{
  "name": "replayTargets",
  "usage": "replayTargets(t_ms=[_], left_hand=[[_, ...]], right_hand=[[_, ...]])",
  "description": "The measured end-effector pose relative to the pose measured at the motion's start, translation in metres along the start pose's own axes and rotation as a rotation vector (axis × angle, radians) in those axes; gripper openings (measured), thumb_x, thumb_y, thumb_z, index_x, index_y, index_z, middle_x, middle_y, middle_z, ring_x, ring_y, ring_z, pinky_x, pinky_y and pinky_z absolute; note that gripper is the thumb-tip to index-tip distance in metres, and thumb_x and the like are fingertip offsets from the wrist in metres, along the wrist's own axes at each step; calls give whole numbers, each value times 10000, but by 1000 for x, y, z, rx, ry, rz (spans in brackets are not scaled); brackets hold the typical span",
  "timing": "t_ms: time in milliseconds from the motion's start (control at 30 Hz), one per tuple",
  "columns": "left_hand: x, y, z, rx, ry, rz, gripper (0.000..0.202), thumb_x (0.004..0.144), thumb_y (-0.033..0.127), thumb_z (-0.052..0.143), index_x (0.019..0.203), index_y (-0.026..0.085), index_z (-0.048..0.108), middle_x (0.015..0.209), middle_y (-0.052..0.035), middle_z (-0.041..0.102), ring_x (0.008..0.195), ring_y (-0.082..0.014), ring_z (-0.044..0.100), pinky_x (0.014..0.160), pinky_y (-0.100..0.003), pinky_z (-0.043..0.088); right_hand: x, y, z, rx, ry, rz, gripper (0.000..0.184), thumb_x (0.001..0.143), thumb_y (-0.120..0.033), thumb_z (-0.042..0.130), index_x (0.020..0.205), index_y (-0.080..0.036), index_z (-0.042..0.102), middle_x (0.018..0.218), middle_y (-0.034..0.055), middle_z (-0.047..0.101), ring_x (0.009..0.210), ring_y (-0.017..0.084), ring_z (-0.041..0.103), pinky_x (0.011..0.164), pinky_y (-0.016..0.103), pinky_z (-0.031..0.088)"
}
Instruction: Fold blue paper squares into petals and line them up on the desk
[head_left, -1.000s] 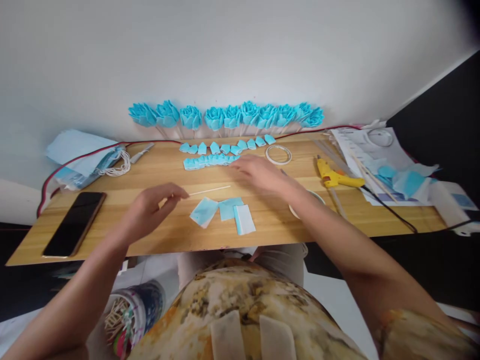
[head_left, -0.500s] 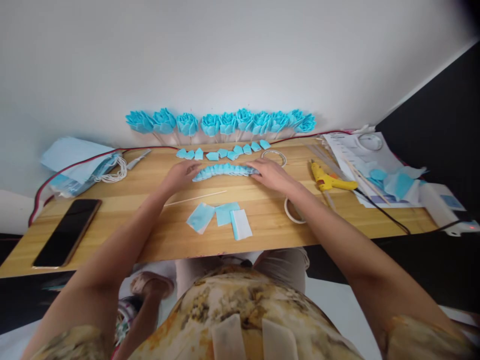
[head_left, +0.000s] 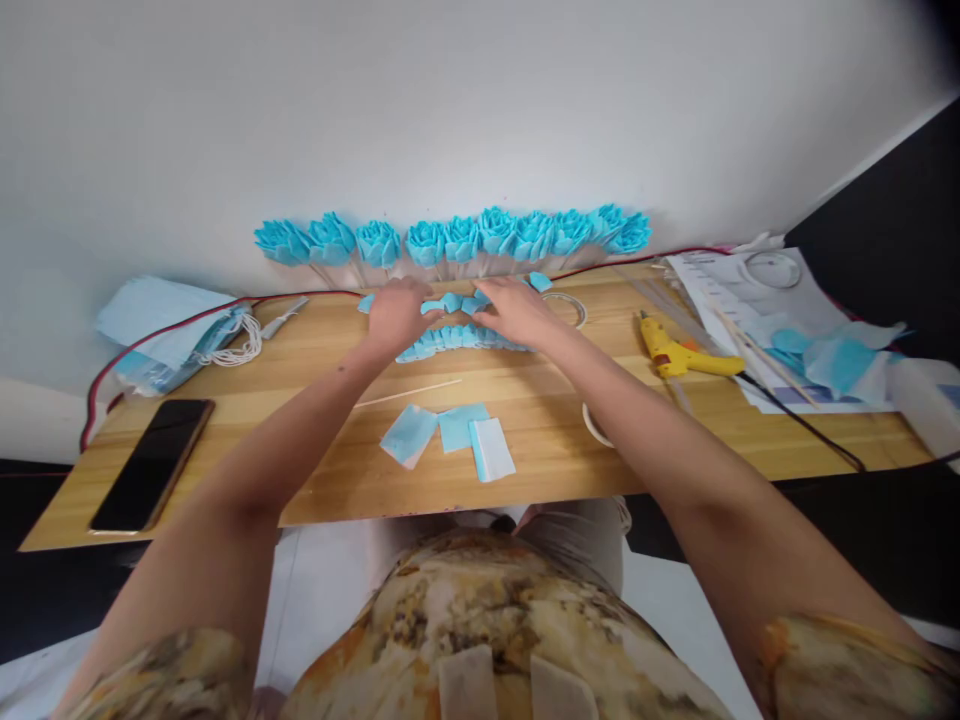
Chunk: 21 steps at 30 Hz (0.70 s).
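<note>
My left hand [head_left: 401, 315] lies over the left part of a row of small blue folded petals, its fingers partly curved with the thumb apart. Opposite it, my right hand [head_left: 516, 312] covers the right part, fingers stretched out. Between the hands, a few of the petals [head_left: 451, 302] show; the others are hidden under the palms. Just nearer to me is a second, tightly overlapping row of blue petals [head_left: 461, 338]. Three blue-and-white cloth pieces [head_left: 493, 448] and a thin wooden stick [head_left: 409, 393] lie closer to the front edge.
Several blue fabric flowers [head_left: 426, 243] on sticks lean against the wall. A yellow glue gun [head_left: 686, 358], a tape roll [head_left: 570, 308] and papers [head_left: 750, 290] are on the right. Blue sheets [head_left: 165, 325], white cord [head_left: 238, 342] and a phone [head_left: 154, 465] are on the left.
Both hands have left the tight petal row, moved away from me and come closer together over the back row of petals. The view has shifted slightly.
</note>
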<state>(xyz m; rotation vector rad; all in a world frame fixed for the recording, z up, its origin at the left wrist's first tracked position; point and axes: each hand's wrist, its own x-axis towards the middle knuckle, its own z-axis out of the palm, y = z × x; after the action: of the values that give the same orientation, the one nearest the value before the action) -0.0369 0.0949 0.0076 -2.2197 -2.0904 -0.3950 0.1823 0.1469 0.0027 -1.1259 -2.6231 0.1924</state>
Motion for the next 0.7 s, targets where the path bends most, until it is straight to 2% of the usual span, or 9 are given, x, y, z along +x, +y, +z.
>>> replayTargets(t_ms=[67, 133, 267, 367, 500, 600, 700], left_hand=[[8, 11, 7, 88, -27, -2, 432, 946, 428, 571, 1225, 129, 710, 1211, -184, 674, 1195, -359, 582, 940, -416, 448], [12, 16, 13, 135, -46, -8, 425, 935, 412, 583, 1219, 121, 707, 1205, -195, 659, 1195, -368, 574, 939, -426, 442], [15, 9, 20, 191, -63, 54, 362, 900, 295, 603, 1224, 176, 710, 1166, -174, 666, 1153, -366, 592, 910, -436, 446], [16, -1, 25, 186, -58, 134, 352, 899, 194, 540, 1200, 189, 722, 1134, -163, 675, 1126, -358, 604, 894, -445, 442], [22, -14, 32, 131, -5, 264, 368, 899, 99, 453, 1083, 188, 758, 1074, -145, 689, 1089, -325, 618, 907, -446, 427], [29, -24, 32, 99, 66, 407, 398, 928, 100, 407, 1085, 197, 759, 1013, -130, 697, 1040, -299, 625, 935, -445, 418], [33, -30, 27, 40, 81, 515, 409, 971, 149, 373, 1153, 203, 735, 1063, -121, 717, 1073, -291, 609, 1008, -460, 395]], right_hand=[[21, -15, 9, -54, -41, 26, 609, 928, -339, 627, 1452, -48, 516, 1427, 241, 608, 1310, 375, 564, 1090, 486, 426], [34, -26, 16, -89, -58, 43, 618, 923, -387, 635, 1433, -54, 528, 1394, 242, 630, 1285, 387, 572, 1068, 501, 426], [46, -33, 22, -136, -82, 53, 596, 914, -336, 638, 1424, -48, 529, 1352, 243, 659, 1274, 380, 584, 1087, 501, 391], [48, -28, 22, -139, -101, 46, 579, 905, -230, 611, 1442, -36, 513, 1325, 259, 674, 1258, 392, 604, 1074, 495, 397], [48, -14, 23, -108, -117, -11, 557, 881, -136, 571, 1436, -96, 539, 1297, 215, 705, 1212, 359, 650, 1016, 431, 454], [51, -5, 27, -23, -107, -129, 623, 833, -74, 573, 1453, -130, 538, 1373, 173, 675, 1262, 319, 631, 1036, 390, 467], [55, 5, 29, 111, -139, -187, 755, 785, -41, 594, 1521, -154, 470, 1525, 133, 564, 1364, 286, 570, 1111, 380, 449]])
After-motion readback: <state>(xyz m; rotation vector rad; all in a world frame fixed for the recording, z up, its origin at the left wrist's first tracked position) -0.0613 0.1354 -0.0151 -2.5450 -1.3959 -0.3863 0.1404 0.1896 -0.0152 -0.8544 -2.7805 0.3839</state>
